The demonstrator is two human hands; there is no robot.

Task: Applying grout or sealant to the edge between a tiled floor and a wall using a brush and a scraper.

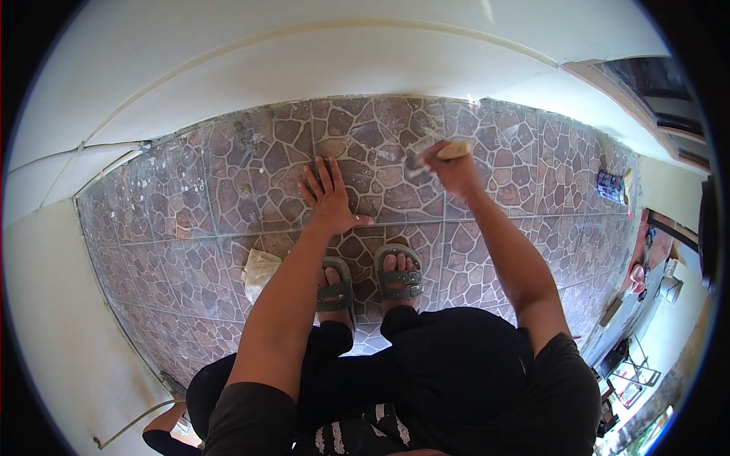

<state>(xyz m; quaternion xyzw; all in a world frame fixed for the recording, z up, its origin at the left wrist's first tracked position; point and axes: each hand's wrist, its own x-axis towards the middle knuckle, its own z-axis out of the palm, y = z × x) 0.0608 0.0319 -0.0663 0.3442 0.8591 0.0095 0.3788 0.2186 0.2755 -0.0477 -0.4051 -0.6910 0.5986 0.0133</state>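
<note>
My left hand (329, 201) is spread flat against the stone-patterned floor tiles (266, 201), fingers pointing toward the wall. Nothing is in it. To its right, my right hand (455, 175) grips a scraper (455, 150) with a pale wooden handle. The tool's greyish flat end is low over the tiles and partly blurred, so I cannot tell whether it touches them. Whitish smears and specks mark the tiles around it. My sandalled feet (399, 280) are planted just behind my hands.
A crumpled cream cloth or bag (261, 272) lies left of my feet. The white wall (342, 64) bounds the floor ahead. By the right wall lies a blue patterned packet (611, 186). Part of another person's limb (163, 422) shows at lower left.
</note>
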